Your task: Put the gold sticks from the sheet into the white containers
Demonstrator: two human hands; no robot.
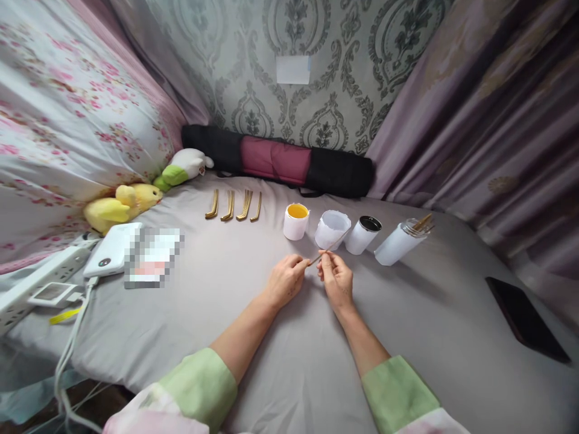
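Both my hands meet over a grey bedsheet [253, 313] and pinch one thin stick [329, 247]. My left hand [286, 281] grips its near end with closed fingers. My right hand [335, 278] pinches it a little further along, and the stick's far end points up toward a white cup [332, 229]. Just beyond stand a white cup with yellow content [296, 220], a dark-rimmed white cup [363, 234] and a tilted white cup holding gold utensils [400, 241]. Several gold utensils [234, 205] lie in a row to the far left.
A white power bank [111, 249], a blurred card [152, 257] and a power strip [40, 277] with cables lie at the left. Plush toys [122, 205] rest by the floral bedding. A black and maroon bag [280, 160] lines the wall. A dark phone [525, 318] lies at the right.
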